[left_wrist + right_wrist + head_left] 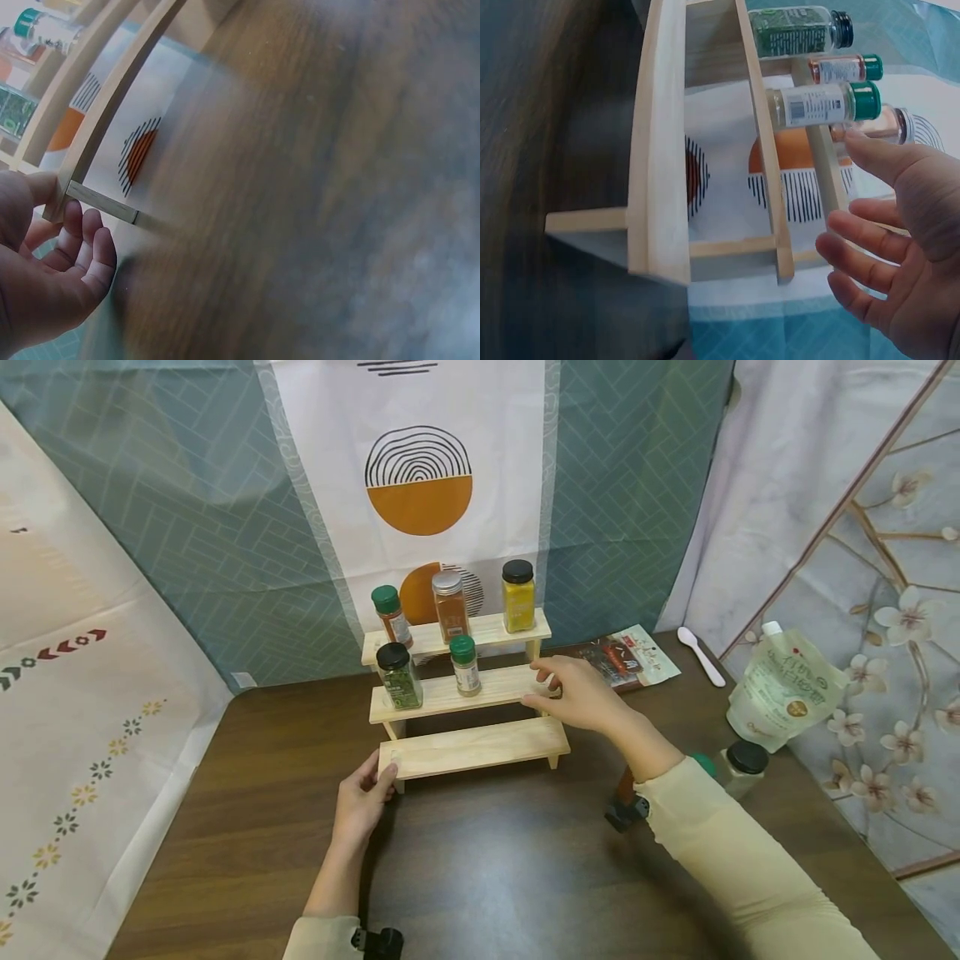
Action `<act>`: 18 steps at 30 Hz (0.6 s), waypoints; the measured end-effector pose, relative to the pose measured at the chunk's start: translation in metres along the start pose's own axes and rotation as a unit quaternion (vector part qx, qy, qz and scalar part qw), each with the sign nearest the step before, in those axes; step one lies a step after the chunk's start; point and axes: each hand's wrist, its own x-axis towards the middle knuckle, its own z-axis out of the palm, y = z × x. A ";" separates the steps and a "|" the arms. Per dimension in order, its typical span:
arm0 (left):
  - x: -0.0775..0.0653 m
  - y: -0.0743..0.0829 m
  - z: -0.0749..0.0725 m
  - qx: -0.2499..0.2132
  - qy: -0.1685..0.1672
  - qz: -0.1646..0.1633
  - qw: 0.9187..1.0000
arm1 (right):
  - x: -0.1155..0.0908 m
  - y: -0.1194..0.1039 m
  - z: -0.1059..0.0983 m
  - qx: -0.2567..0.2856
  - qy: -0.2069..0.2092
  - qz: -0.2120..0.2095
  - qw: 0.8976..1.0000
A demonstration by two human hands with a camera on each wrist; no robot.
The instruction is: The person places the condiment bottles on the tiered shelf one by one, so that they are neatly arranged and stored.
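Observation:
A three-tier wooden spice rack [480,748] stands on the brown table. My left hand [360,803] pinches the left end of its lowest board, thumb on top and the other fingers beneath. Over the right end of the middle tier is my right hand [583,695], fingers apart and nothing in them. On that tier stand a black-capped jar of green herbs [401,681] and a small green-capped shaker [466,670]. The top tier carries a green-capped jar [393,620], a silver-capped jar of brown spice [451,610] and a black-capped yellow jar [518,602].
Right of the rack lie a spice packet [626,658] and a white spoon [701,657]. A pale spouted pouch [786,689] leans by the right-hand cloth. A black-capped jar [745,768] and a green cap [703,764] show beyond my right sleeve. Patterned cloth hangs behind.

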 end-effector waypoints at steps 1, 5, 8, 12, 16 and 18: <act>0.000 0.000 0.000 0.002 0.000 -0.001 1.000 | -0.002 0.002 0.000 -0.001 0.001 -0.002 1.000; 0.000 0.000 0.000 0.006 -0.002 0.000 1.000 | -0.010 0.009 -0.002 -0.002 0.008 -0.014 1.000; 0.000 0.000 0.000 0.003 -0.003 0.003 1.000 | -0.018 0.014 -0.003 -0.006 0.006 -0.024 1.000; 0.001 0.000 0.000 0.003 -0.001 0.008 1.000 | -0.029 0.020 -0.005 -0.005 0.000 -0.023 1.000; 0.001 0.000 0.000 0.004 0.001 0.008 1.000 | -0.039 0.027 -0.005 -0.010 0.002 -0.017 1.000; 0.001 0.000 0.000 0.005 0.000 0.008 1.000 | -0.044 0.030 -0.006 -0.014 0.002 -0.018 1.000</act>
